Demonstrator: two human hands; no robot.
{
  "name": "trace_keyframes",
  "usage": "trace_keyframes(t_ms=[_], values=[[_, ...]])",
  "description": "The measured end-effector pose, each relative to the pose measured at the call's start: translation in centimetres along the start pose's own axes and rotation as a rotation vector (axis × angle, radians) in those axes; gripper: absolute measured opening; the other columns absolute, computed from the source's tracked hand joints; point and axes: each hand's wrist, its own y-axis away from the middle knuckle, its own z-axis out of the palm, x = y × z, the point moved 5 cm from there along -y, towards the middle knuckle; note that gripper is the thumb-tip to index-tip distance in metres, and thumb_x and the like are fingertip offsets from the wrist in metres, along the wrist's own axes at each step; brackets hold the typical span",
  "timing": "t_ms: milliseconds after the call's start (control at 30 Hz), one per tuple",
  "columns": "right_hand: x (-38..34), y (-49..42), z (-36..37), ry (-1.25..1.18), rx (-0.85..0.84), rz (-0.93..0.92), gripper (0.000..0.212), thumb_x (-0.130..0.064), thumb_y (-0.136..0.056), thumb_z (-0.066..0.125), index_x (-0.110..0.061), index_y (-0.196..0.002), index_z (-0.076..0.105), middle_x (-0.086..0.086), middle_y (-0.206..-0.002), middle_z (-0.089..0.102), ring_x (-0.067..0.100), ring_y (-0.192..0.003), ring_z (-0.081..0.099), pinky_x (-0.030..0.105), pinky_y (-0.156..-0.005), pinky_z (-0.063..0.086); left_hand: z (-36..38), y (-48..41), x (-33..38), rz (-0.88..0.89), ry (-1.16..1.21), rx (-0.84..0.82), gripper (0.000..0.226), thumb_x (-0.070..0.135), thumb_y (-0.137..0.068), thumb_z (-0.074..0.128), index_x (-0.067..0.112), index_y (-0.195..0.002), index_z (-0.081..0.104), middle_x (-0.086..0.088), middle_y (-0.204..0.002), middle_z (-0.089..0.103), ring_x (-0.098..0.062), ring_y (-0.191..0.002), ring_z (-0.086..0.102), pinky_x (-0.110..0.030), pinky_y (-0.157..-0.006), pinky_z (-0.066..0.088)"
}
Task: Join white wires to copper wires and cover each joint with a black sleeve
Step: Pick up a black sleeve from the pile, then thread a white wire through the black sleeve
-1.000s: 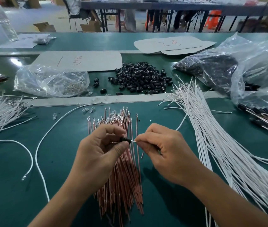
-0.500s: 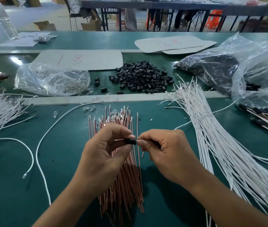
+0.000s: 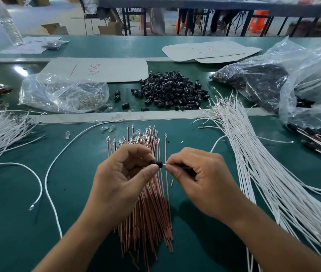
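My left hand [image 3: 122,179] pinches a small black sleeve [image 3: 157,164] between thumb and forefinger, above a bundle of copper wires [image 3: 147,213] lying on the green table. My right hand [image 3: 199,177] pinches a white wire [image 3: 164,165] whose short end shows at the sleeve's right opening; the wire runs off behind the hand toward the right. What lies inside the sleeve is hidden. A heap of white wires [image 3: 263,173] fans out to the right. Loose black sleeves [image 3: 171,91] are piled beyond the table's pale divider.
A clear bag of small metal parts [image 3: 63,93] sits back left, and large plastic bags [image 3: 297,81] back right. Finished sleeved wires [image 3: 316,138] lie at the right edge. More white wires [image 3: 0,130] lie at left. Cardboard sheets [image 3: 100,69] and a water bottle [image 3: 8,22] stand farther back.
The hands pressed together half a second ago, closing the gap at the sleeve. Now they have drawn slightly apart, and a short piece of white wire shows again at the sleeve's right end.
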Motion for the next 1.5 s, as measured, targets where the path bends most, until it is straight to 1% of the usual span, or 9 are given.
trace_keyframes(t_ms=[67, 300, 500, 633, 833, 967, 1167, 1300, 1500], values=[[0.0, 0.0, 0.0, -0.030, 0.010, 0.028, 0.006, -0.013, -0.094, 0.073, -0.014, -0.088, 0.072, -0.018, -0.076, 0.057, 0.003, -0.067, 0.054, 0.010, -0.064, 0.037, -0.1, -0.1, 0.0, -0.002, 0.022, 0.010, 0.026, 0.006, -0.076, 0.074, 0.009, -0.100, 0.065, -0.010, -0.093, 0.072, -0.021, -0.086, 0.071, -0.025, -0.079, 0.058], [0.1, 0.2, 0.4, -0.114, 0.022, 0.097, 0.003, -0.014, -0.091, 0.075, -0.015, -0.089, 0.075, -0.017, -0.076, 0.063, 0.006, -0.070, 0.060, 0.012, -0.066, 0.043, 0.0, -0.1, -0.3, -0.002, 0.053, 0.005, 0.028, 0.006, -0.075, 0.076, 0.011, -0.100, 0.066, -0.010, -0.093, 0.073, -0.019, -0.087, 0.072, -0.023, -0.080, 0.057], [0.2, 0.3, 0.8, -0.136, -0.010, 0.112, 0.012, -0.009, -0.095, 0.070, -0.012, -0.103, 0.079, -0.005, -0.089, 0.066, 0.013, -0.078, 0.063, 0.029, -0.068, 0.052, -0.5, -0.3, -0.4, 0.018, 0.030, 0.027, 0.027, 0.006, -0.076, 0.076, 0.014, -0.101, 0.066, -0.010, -0.095, 0.073, -0.020, -0.089, 0.071, -0.021, -0.082, 0.055], [0.5, 0.2, 0.5, -0.089, 0.029, 0.146, 0.009, -0.010, -0.093, 0.072, -0.014, -0.098, 0.079, -0.005, -0.086, 0.067, 0.012, -0.080, 0.065, 0.032, -0.071, 0.053, -0.2, -0.3, -0.5, 0.014, 0.042, 0.009, 0.027, 0.003, -0.076, 0.075, 0.010, -0.101, 0.065, -0.012, -0.094, 0.073, -0.020, -0.088, 0.072, -0.021, -0.081, 0.056], [0.1, 0.2, 0.6, -0.045, 0.054, 0.124, 0.005, -0.009, -0.092, 0.072, -0.012, -0.094, 0.075, -0.005, -0.085, 0.064, 0.009, -0.079, 0.063, 0.028, -0.072, 0.053, -0.1, -0.3, -0.9, -0.009, 0.053, 0.018, 0.023, 0.006, -0.075, 0.077, 0.012, -0.096, 0.068, -0.010, -0.091, 0.074, -0.019, -0.084, 0.073, -0.020, -0.077, 0.056], [0.0, 0.2, 0.8, -0.034, 0.078, 0.123, 0.005, -0.008, -0.091, 0.073, -0.011, -0.093, 0.076, -0.005, -0.083, 0.063, 0.007, -0.076, 0.061, 0.020, -0.070, 0.050, -0.2, -0.4, -1.2, -0.019, 0.035, 0.002, 0.020, 0.009, -0.076, 0.078, 0.019, -0.092, 0.071, -0.009, -0.091, 0.075, -0.020, -0.084, 0.073, -0.021, -0.076, 0.057], [0.5, 0.2, 1.1, -0.103, 0.112, 0.202, 0.007, -0.007, -0.089, 0.076, -0.012, -0.094, 0.078, -0.005, -0.083, 0.068, 0.008, -0.080, 0.066, 0.023, -0.073, 0.055, 0.2, -0.4, -1.9, -0.033, 0.004, 0.009, 0.018, 0.007, -0.079, 0.078, 0.018, -0.092, 0.071, -0.009, -0.091, 0.075, -0.020, -0.084, 0.073, -0.021, -0.076, 0.056], [1.4, 0.7, 1.2, -0.193, 0.083, 0.312, 0.019, -0.011, -0.085, 0.081, -0.021, -0.100, 0.075, -0.011, -0.079, 0.071, 0.003, -0.078, 0.069, 0.013, -0.074, 0.053, 0.0, -0.5, -2.2, -0.042, -0.021, 0.002, 0.017, 0.010, -0.078, 0.078, 0.016, -0.092, 0.071, -0.008, -0.091, 0.075, -0.018, -0.084, 0.073, -0.020, -0.077, 0.056], [2.0, 0.6, 1.7, -0.243, 0.061, 0.356, 0.024, -0.012, -0.082, 0.083, -0.029, -0.097, 0.072, -0.013, -0.079, 0.072, 0.001, -0.076, 0.069, 0.011, -0.073, 0.052, 0.2, -0.7, -2.5, -0.045, -0.029, -0.032, 0.017, 0.010, -0.076, 0.077, 0.012, -0.091, 0.071, -0.009, -0.090, 0.075, -0.019, -0.084, 0.073, -0.020, -0.076, 0.056]])
